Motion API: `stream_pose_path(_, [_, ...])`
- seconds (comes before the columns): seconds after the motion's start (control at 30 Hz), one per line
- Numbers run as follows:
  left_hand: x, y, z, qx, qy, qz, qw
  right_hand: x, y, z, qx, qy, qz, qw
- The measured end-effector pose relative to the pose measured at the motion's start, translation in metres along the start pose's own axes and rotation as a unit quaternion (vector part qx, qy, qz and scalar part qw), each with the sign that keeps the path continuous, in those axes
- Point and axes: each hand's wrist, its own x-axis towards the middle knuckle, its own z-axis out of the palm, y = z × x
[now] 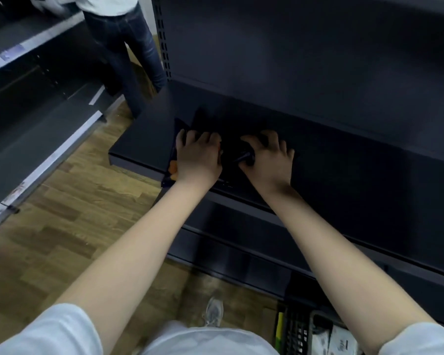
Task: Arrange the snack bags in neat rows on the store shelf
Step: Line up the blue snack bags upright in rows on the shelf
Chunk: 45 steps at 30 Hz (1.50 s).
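1. A store aisle with a wooden floor (62, 213). A dark shelf (343, 175) fills the right side.
2. Another person (131, 47) in jeans stands beyond the shelf's far left end.
3. A black basket (300, 334) sits on the floor below the shelf's front edge.
4. Dark snack bags (173, 166), one with orange print, lie at the shelf's front edge near its left corner.
5. The left hand (199, 156) curls its fingers over the bags. The right hand (267, 156), just beside it, pinches a dark fold of bag.
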Motion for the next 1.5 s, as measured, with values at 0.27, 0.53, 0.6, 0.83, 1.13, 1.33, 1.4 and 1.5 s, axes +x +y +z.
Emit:
stream_pose_path(0.27, [-0.048,-0.069,-0.035,0.009,0.100,-0.049,0.994,-0.018,-0.077,-0.004,0.073,0.007,-0.107,0.992])
stream_pose_path(0.53, [-0.145,-0.177,-0.089,0.040,0.075,-0.210,0.974,-0.060,-0.230,-0.005,0.112,-0.061,-0.270,0.954])
stream_pose_path(0.6, [-0.185,-0.208,-0.103,0.043,0.069,-0.262,0.962,-0.080,-0.279,-0.002,0.126,-0.071,-0.314,0.938])
stream_pose_path(0.83, [-0.356,-0.311,-0.169,0.100,0.087,-0.432,0.892,-0.206,-0.446,-0.001,0.191,-0.121,-0.438,0.870])
stream_pose_path(1.13, [-0.573,-0.359,-0.247,0.142,0.124,-0.618,0.763,-0.375,-0.596,-0.033,0.205,-0.178,-0.628,0.730])
stream_pose_path(1.33, [-0.688,-0.346,-0.277,0.166,0.185,-0.722,0.646,-0.483,-0.655,-0.057,0.211,-0.203,-0.734,0.613])
stream_pose_path(1.4, [-0.725,-0.338,-0.281,0.183,0.213,-0.750,0.599,-0.517,-0.668,-0.061,0.215,-0.211,-0.760,0.576])
stream_pose_path(1.5, [-0.773,-0.322,-0.290,0.199,0.210,-0.792,0.538,-0.562,-0.684,-0.063,0.215,-0.230,-0.791,0.524])
